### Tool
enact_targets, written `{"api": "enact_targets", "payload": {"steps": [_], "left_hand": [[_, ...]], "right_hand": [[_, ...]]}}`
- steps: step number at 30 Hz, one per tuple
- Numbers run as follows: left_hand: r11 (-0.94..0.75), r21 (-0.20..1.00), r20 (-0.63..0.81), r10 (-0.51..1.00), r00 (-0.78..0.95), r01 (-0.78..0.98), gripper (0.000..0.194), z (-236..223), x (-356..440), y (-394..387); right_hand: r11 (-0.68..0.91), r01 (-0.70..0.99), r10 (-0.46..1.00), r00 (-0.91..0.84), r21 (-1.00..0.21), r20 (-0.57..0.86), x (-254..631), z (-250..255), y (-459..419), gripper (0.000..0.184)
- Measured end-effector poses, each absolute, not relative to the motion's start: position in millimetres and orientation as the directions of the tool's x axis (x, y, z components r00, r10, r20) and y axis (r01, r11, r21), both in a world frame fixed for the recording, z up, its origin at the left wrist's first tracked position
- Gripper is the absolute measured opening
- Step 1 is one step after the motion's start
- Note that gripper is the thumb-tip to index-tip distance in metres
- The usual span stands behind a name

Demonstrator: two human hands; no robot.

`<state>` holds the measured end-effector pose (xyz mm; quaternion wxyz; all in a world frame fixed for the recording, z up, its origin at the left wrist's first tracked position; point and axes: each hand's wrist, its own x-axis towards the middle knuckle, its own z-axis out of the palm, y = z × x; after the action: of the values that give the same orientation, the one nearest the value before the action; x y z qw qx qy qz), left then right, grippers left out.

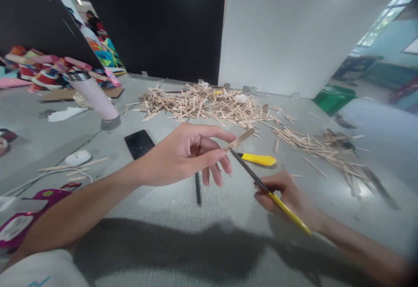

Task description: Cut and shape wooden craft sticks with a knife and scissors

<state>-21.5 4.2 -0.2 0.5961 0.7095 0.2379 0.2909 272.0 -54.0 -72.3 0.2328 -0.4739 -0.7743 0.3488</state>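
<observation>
At the far left of the grey table (209,211) lies a heap of red, pink and green toys (45,67), with a pale pink bottle (94,95) standing just right of it. Nearer on the left are a white mouse (77,157), a few loose sticks beside it, and a purple device (48,195) showing a small red light. A dark phone (139,143) lies flat, partly behind the left hand (186,152). That hand's thumb and index finger are closed on one flat wooden stick (244,137), its rounded end pointing far and right, while the other fingers hang loosely bent. Beneath the hand, a thin black rod (197,189) lies on the table. Beyond, a broad pile of sticks (196,104) spreads before a black panel (173,25) and a white panel (271,30). What looks like a yellow cutter (259,160) lies between the hands. Farther right, the right hand (287,195) has its fingers curled around a yellow-handled tool (274,197), whose dark tip meets the stick near the left fingertips; whether its blades are parted, I cannot tell. More sticks (305,145) scatter at right, and a green bin (336,97) stands beyond.
</observation>
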Motion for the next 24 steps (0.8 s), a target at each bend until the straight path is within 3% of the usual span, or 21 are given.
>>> {"api": "enact_targets", "payload": {"steps": [17,24], "left_hand": [[-0.168,0.986,0.111,0.676,0.729,0.006,0.017,-0.7,-19.0,4.7],[-0.168,0.985,0.083,0.653,0.753,0.037,0.016,-1.4,-17.8,8.9]], "right_hand": [[0.309,0.565,0.895,-0.444,-0.765,0.034,271.1,-72.3,-54.8,0.042],[0.236,0.559,0.889,-0.454,-0.795,-0.055,269.4,-71.9,-57.9,0.044]]}}
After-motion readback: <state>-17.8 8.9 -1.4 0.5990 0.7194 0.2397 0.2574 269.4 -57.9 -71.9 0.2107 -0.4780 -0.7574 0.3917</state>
